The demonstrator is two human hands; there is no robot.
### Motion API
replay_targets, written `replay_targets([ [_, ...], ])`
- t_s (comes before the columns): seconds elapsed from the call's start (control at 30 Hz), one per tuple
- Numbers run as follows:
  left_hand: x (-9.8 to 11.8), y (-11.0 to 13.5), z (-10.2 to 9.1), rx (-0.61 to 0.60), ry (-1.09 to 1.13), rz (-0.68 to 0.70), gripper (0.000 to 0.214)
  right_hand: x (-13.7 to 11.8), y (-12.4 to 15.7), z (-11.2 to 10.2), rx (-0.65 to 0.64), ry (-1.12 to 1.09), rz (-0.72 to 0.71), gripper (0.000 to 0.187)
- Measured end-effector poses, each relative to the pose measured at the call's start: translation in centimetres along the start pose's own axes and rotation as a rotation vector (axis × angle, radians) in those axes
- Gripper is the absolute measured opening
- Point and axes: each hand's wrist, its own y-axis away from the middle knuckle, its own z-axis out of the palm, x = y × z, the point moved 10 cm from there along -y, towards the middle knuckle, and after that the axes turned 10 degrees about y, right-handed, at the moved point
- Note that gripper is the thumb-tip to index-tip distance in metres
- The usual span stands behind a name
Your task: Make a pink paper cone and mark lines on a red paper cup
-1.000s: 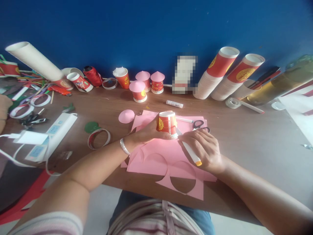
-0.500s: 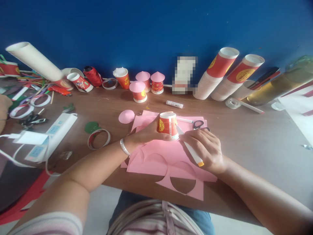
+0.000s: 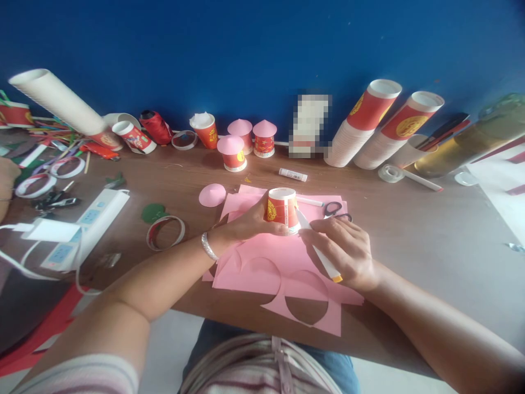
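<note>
My left hand (image 3: 246, 223) is closed around a small red paper cup (image 3: 282, 208) with a gold emblem, held upside down over pink paper sheets (image 3: 279, 262) that have round holes cut out. My right hand (image 3: 344, 249) grips a white pen-like stick with an orange end (image 3: 324, 257); its tip touches the cup's lower right rim. A pink paper cone (image 3: 212, 195) lies just left of the sheets. Black-handled scissors (image 3: 334, 209) rest on the pink paper behind my right hand.
Along the blue wall stand three pink-topped red cups (image 3: 246, 142), leaning cup stacks (image 3: 361, 126), a red thread spool (image 3: 155, 127) and a glue stick (image 3: 292, 174). A white power strip (image 3: 88, 221), cut cup rings (image 3: 166, 232) and a tape roll (image 3: 391, 172) lie on the brown table (image 3: 410, 230).
The cup has shifted very slightly and the stick's orange end has dropped a little lower in my right hand. Otherwise nothing has moved.
</note>
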Motion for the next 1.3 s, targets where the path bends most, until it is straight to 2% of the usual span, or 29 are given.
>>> replay_targets([
  [0.13,0.1,0.0,-0.3,0.038,0.012,-0.020,0.036,-0.7,0.4,0.2,0.000,-0.031,-0.063,0.032],
  [0.27,-0.6,0.1,-0.7,0.067,0.070,-0.042,0.037,-1.2,0.9,0.7,0.005,-0.011,-0.099,0.028],
  [0.43,-1.8,0.3,-1.8,0.147,0.155,-0.076,0.065,-1.0,1.6,1.9,-0.060,0.008,-0.076,0.033],
  [0.57,-1.6,0.5,-2.0,0.173,0.061,-0.075,0.076,-1.1,1.8,2.5,-0.095,-0.030,-0.062,0.041],
  [0.67,-1.2,0.4,-2.0,0.177,-0.010,-0.048,0.073,-1.0,1.8,2.6,-0.098,-0.073,-0.045,0.049],
  [0.8,-1.4,0.5,-1.9,0.152,-0.025,-0.031,0.052,-0.6,1.7,2.2,-0.066,-0.083,-0.013,0.058],
  [0.87,-1.4,0.5,-2.0,0.146,-0.036,-0.016,0.050,-0.2,1.7,1.9,-0.046,-0.082,0.011,0.059],
  [1.0,-1.4,0.6,-2.0,0.163,-0.086,-0.009,0.057,0.5,1.5,1.3,-0.020,-0.116,0.056,0.053],
  [1.13,-1.1,0.2,-1.1,0.117,-0.042,-0.002,0.048,0.8,1.2,0.8,0.023,-0.108,0.074,0.049],
  [1.3,-1.0,0.0,-1.1,0.123,-0.056,0.014,0.054,1.2,1.1,0.8,0.034,-0.080,0.094,0.032],
])
